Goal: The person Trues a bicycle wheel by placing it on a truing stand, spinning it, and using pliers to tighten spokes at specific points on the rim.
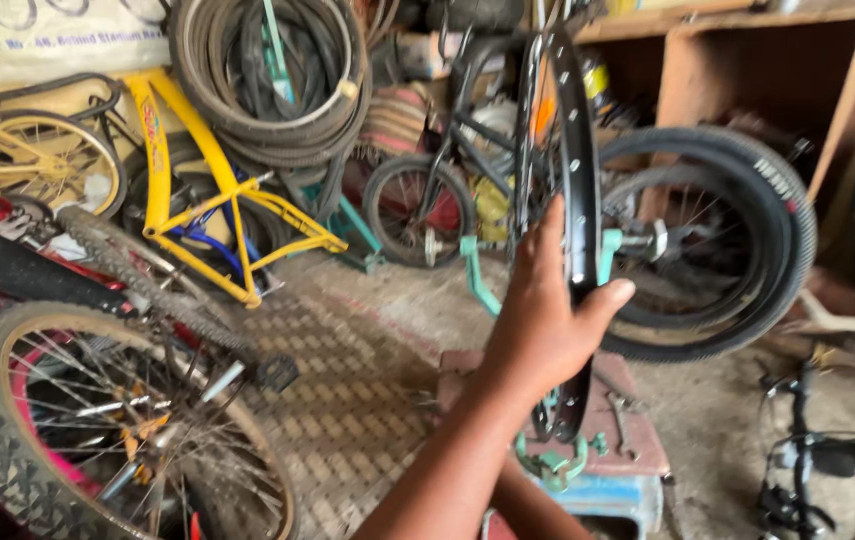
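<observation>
— What sort of place is this?

— A crowded cycle repair shop: woven matting on the floor (347,400), coils of old tyres (267,90) hung on the back wall, a wooden shelf unit (747,70) at upper right. The landmark is the bare black wheel rim (577,200), standing upright in a teal truing stand (547,465) on a low pinkish stool serving as worktop (637,440).

— And the hands?

— One hand (547,320) comes up from below and wraps the rim's lower front edge, thumb on the right side, fingers on the left; its grip is closed on the rim. I take it for the left hand (the thumb side suggests so). A second forearm shows just under it, but that hand is cut off by the lower edge, so I cannot tell its grip.

— What surrounds the rim?

— Right of it, a spoked wheel with a black tyre (737,240) leans by the shelves. Left of it, a yellow bicycle frame (207,190), and nearer, a knobbly-tyred wheel (77,430). A spanner (619,420) lies on the worktop beside the stand.

— How far along does the work look?

— The rim is mounted and carries no tyre; judging by that, fitting is done and checking or adjusting remains.

— Anything unclear?

— The hub and most spokes blur away behind the hand.
</observation>
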